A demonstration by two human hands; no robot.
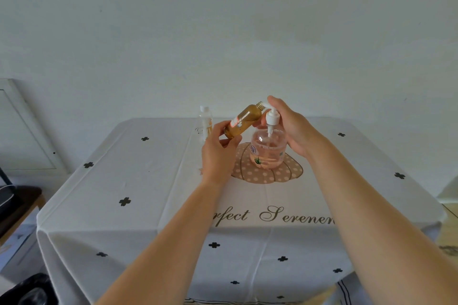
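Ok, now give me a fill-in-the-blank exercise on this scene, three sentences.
1. The amber bottle, held tilted by the left hand, has no ____ on its mouth.
2. The right hand grips the white ____ on top of the clear bottle of pink liquid.
3. The small bottle behind them stands upright with a ____ cap.

Missing words: cap; pump; white.
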